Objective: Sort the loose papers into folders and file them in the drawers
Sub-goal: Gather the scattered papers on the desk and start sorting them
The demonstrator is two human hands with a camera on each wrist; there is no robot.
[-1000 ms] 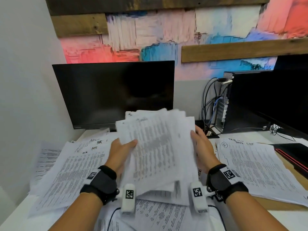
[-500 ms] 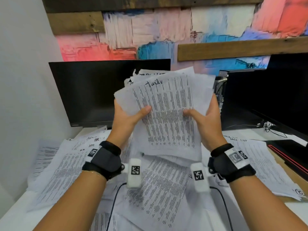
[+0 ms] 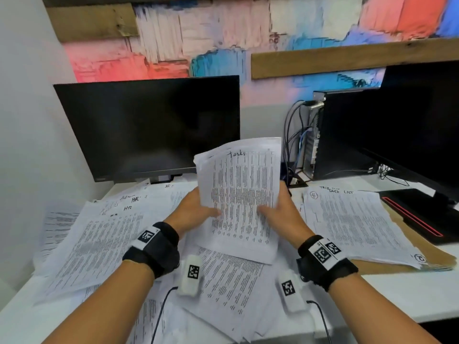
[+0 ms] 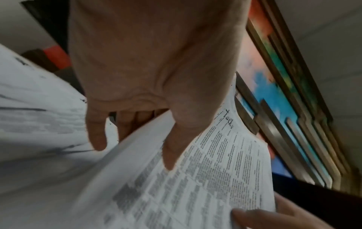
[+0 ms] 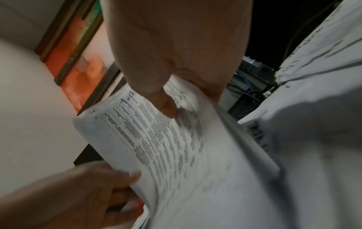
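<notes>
Both hands hold one stack of printed papers point(image 3: 242, 194) upright over the desk, its bottom edge down among the loose sheets; a handwritten word tops the front page. My left hand point(image 3: 196, 212) grips the stack's left edge, thumb on the front and fingers behind, as the left wrist view shows on the stack point(image 4: 205, 178). My right hand point(image 3: 280, 212) grips the right edge the same way; its thumb presses the printed face of the stack point(image 5: 156, 147). Loose printed sheets point(image 3: 94, 244) cover the desk to the left and below.
A second paper pile point(image 3: 352, 224) lies on a brown folder point(image 3: 437, 259) at right. A dark monitor point(image 3: 149, 127) stands behind, a computer tower point(image 3: 347, 132) with cables at back right, and a black device with a red stripe point(image 3: 417, 217) at far right. The desk's front edge is near.
The stack went up in front of the monitor, then came back down to the desk; its sheets, fanned out before, now sit squared together between both hands.
</notes>
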